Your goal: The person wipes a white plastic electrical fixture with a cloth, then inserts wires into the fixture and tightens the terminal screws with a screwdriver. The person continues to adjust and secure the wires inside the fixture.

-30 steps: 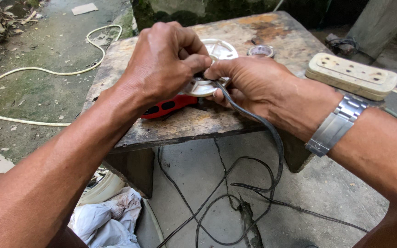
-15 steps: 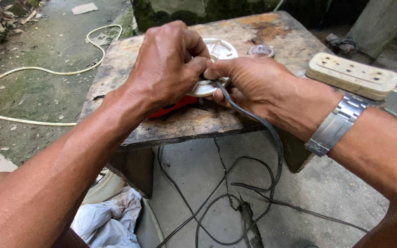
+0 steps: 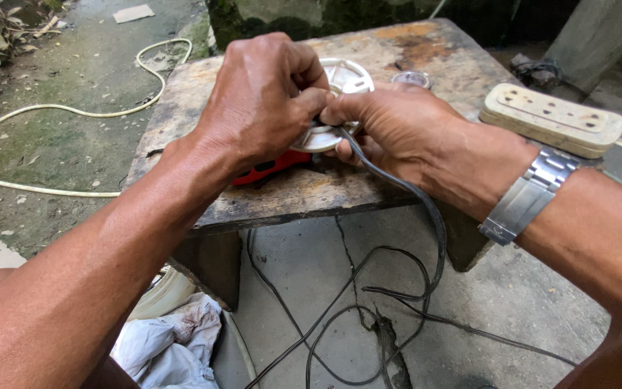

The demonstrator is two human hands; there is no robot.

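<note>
Hands met at the near middle of the worn wooden surface, and you worked on a small round white fitting there.

- Left hand: fingers curled closed over the fitting's left side, thumb pressed toward its centre.
- Right hand: fingers pinched closed on the end of the grey cable just where it entered the fitting. A metal watch sat on that wrist.
- Cable ran from the fitting over the front edge and dropped to the concrete floor, where it lay in loose loops.
- Progress, as a judgement: cable end was at the fitting but not finished. Your fingers hid the joint, so I could not tell if the wires were seated. A second white round piece, possibly the cover, lay just behind your hands, apart from the fitting, so closing up looked undone.
- Red tool lay under your left hand, mostly hidden.
- Containers: a small clear lid or cup stood behind your right hand; contents could not be made out.
- Cream socket strip rested at the right edge, untouched.
- White hose or cord curved across the ground on the left.
</note>
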